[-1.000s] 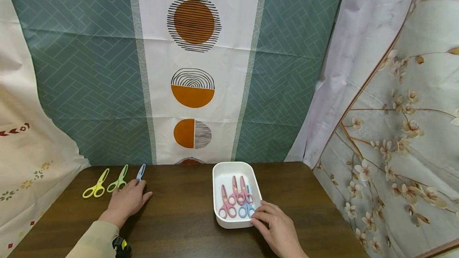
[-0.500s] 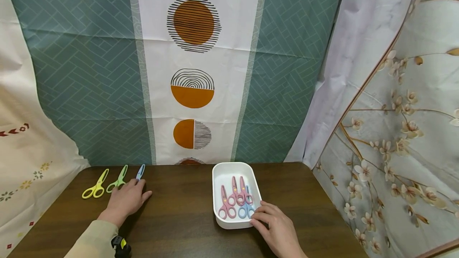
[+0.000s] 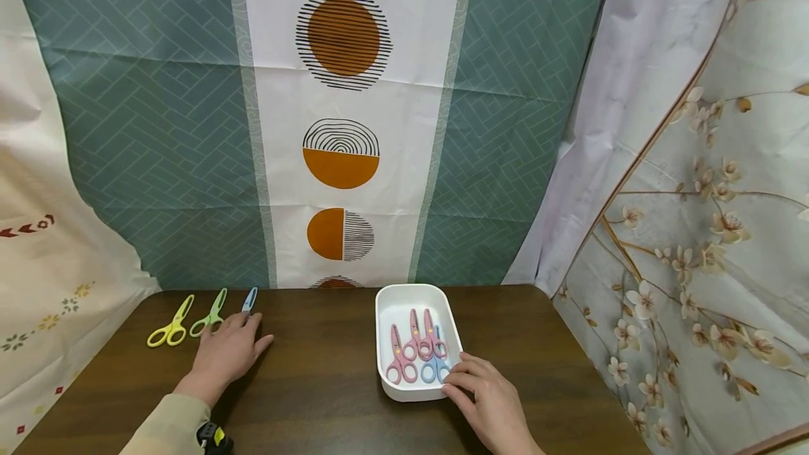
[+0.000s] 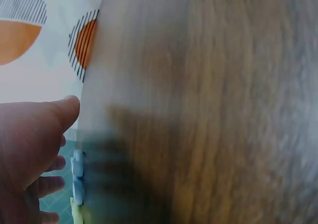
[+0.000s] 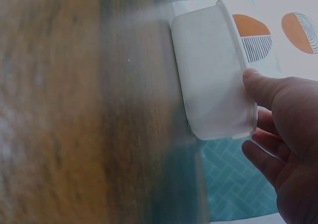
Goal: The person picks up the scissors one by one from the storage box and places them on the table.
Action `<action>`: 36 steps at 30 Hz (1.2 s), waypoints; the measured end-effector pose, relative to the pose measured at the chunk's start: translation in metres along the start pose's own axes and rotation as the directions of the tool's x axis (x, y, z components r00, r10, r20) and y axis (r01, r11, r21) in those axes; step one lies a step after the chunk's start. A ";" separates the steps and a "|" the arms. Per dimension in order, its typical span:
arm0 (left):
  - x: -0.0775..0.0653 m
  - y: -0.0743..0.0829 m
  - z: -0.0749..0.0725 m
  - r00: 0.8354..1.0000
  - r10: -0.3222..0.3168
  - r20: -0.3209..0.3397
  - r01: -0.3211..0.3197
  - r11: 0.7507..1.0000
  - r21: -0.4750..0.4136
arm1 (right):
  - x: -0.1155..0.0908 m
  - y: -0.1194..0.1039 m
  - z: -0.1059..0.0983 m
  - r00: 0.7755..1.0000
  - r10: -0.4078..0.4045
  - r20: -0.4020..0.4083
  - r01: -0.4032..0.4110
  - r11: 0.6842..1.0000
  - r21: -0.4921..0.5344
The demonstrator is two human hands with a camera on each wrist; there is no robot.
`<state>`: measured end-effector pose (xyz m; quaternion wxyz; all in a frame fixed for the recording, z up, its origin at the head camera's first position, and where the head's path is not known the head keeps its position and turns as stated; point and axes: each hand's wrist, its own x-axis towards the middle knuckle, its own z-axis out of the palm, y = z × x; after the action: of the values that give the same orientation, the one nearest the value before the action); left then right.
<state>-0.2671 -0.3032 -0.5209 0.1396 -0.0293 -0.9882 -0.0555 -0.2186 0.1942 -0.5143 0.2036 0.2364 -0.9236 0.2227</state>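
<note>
My left hand (image 3: 224,353) is over the handle end of light-blue scissors (image 3: 250,298) at the table's back left, fingers extended and thumb apart. In the left wrist view, scissor handle rings (image 4: 78,191) stand low on the table beyond the fingers; no grip on them shows. Green scissors (image 3: 213,314) and yellow scissors (image 3: 179,314) lie further left. My right hand (image 3: 489,402) holds the front right corner of a white tray (image 3: 413,395), thumb on its front wall, fingers at its side. Inside lie three pink scissors (image 3: 396,343) and blue scissors (image 3: 435,362), partly overlapped.
The dark wooden table (image 3: 316,371) reaches back to a patterned green and white cloth (image 3: 341,104). A floral curtain (image 3: 701,286) hangs along the right side, and a cream cloth (image 3: 57,265) along the left. Wood surface separates the tray from the left-hand scissors.
The head view shifts very slightly. My left hand stays over the blue scissors with a barely visible drift, and my right hand and the tray keep their place.
</note>
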 end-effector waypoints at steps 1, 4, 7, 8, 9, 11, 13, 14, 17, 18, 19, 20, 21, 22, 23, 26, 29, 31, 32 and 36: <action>0.000 0.002 -0.001 1.000 0.006 -0.007 -0.006 1.000 0.004 | 0.000 0.000 0.000 1.000 0.000 0.001 0.000 1.000 0.001; -0.001 0.008 -0.004 1.000 0.011 -0.006 -0.011 1.000 0.014 | 0.000 0.000 -0.001 1.000 0.002 0.006 -0.002 1.000 0.004; -0.001 0.014 -0.004 1.000 0.009 0.012 -0.010 1.000 0.023 | 0.000 0.001 -0.001 1.000 0.004 0.010 -0.004 1.000 0.007; -0.001 0.016 -0.005 1.000 0.008 0.019 -0.009 1.000 0.024 | 0.000 0.001 -0.001 1.000 0.006 0.011 -0.006 1.000 0.009; -0.002 0.018 -0.005 1.000 0.007 0.023 -0.007 1.000 0.023 | 0.000 0.001 -0.001 1.000 0.006 0.011 -0.007 1.000 0.011; -0.003 0.023 -0.006 1.000 0.007 0.026 -0.007 1.000 0.023 | 0.000 0.001 -0.001 1.000 0.006 0.011 -0.006 1.000 0.015; -0.004 0.028 -0.007 1.000 0.007 0.023 -0.007 1.000 0.020 | 0.001 0.001 -0.001 1.000 0.006 0.010 -0.006 1.000 0.016; -0.005 0.030 -0.008 1.000 0.006 0.021 -0.006 1.000 0.015 | 0.001 0.001 -0.001 1.000 0.007 0.011 -0.007 1.000 0.017; -0.007 0.038 -0.010 1.000 0.008 0.010 -0.008 1.000 -0.001 | 0.001 0.001 -0.001 1.000 0.010 0.017 -0.010 1.000 0.015; -0.008 0.041 -0.011 1.000 0.011 0.005 -0.011 1.000 -0.007 | 0.002 0.001 -0.001 1.000 0.013 0.019 -0.013 1.000 0.014; -0.009 0.043 -0.012 1.000 0.014 0.002 -0.014 1.000 -0.015 | 0.002 0.001 -0.002 1.000 0.016 0.021 -0.017 1.000 0.015; -0.009 0.046 -0.013 1.000 0.017 0.001 -0.017 1.000 -0.019 | 0.002 0.001 -0.002 1.000 0.020 0.023 -0.020 1.000 0.016; -0.010 0.049 -0.014 1.000 0.022 -0.003 -0.022 1.000 -0.019 | 0.002 0.000 -0.002 0.999 0.023 0.024 -0.023 1.000 0.016; -0.010 0.052 -0.014 1.000 0.027 -0.007 -0.027 0.999 -0.020 | 0.003 0.000 -0.002 0.999 0.027 0.025 -0.027 0.999 0.016; -0.011 0.054 -0.015 0.999 0.031 -0.011 -0.031 0.999 -0.019 | 0.003 0.000 -0.002 0.999 0.031 0.026 -0.032 0.999 0.017; -0.013 0.062 -0.016 0.999 0.043 -0.027 -0.043 0.999 -0.022 | 0.003 0.000 -0.002 0.999 0.040 0.028 -0.041 0.999 0.021; -0.016 0.069 -0.016 0.997 0.056 -0.047 -0.058 0.998 -0.034 | 0.003 0.000 -0.002 0.999 0.042 0.029 -0.043 0.999 0.024; -0.018 0.075 -0.016 0.996 0.067 -0.055 -0.069 0.997 -0.041 | 0.003 0.000 -0.002 0.999 0.040 0.029 -0.041 0.999 0.023; -0.019 0.078 -0.016 0.996 0.073 -0.059 -0.076 0.996 -0.046 | 0.003 0.000 -0.002 0.999 0.037 0.029 -0.038 0.999 0.020; -0.022 0.089 -0.018 0.993 0.093 -0.076 -0.098 0.994 -0.057 | 0.003 0.000 -0.002 0.999 0.028 0.034 -0.028 1.000 0.010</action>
<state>-0.2345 -0.2183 -0.5007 0.1775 -0.0788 -0.9777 -0.0797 -0.2199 0.1944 -0.5110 0.1836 0.2282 -0.9289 0.2265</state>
